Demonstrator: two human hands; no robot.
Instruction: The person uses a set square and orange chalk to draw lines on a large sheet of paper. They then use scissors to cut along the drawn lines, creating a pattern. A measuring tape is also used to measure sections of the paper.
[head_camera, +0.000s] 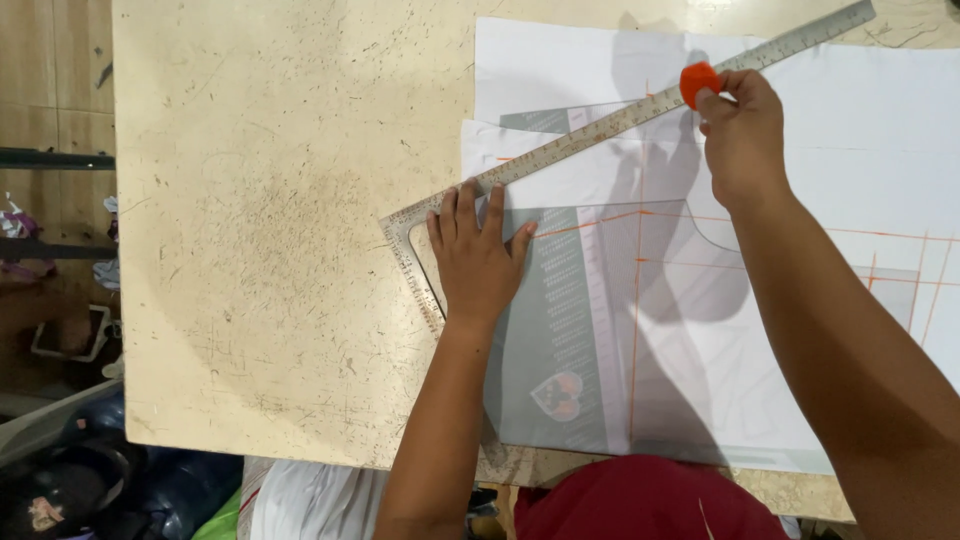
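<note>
Head view of marking along a straightedge on a worn, scratched, cream-coloured table (270, 250). A long metal L-shaped square ruler with engraved scales (600, 128) lies diagonally across white sheets of pattern paper (860, 120), its corner near the table's middle and its long arm running up to the right; the short arm passes beneath the left hand. The left hand (478, 255) lies flat, fingers spread, palm down, pressing the ruler's corner region and the grey-green printed pattern sheet (560, 330) under it. The right hand (742, 130) pinches a small orange piece of tailor's chalk (699, 80) between thumb and fingertips, its edge set against the ruler's long arm near the upper right. Orange chalk lines (637, 300) already cross the paper, one vertical and several roughly horizontal. A small heart-shaped mark (560, 392) shows low on the grey-green sheet. To do this step well, it seems wise to keep the flat hand's weight steady, since the chalk works far from the pressing hand and the ruler's free end could pivot; the chalk's edge is best held tight to the metal edge and drawn in one even stroke, with light pressure so the paper does not drag or wrinkle.
</note>
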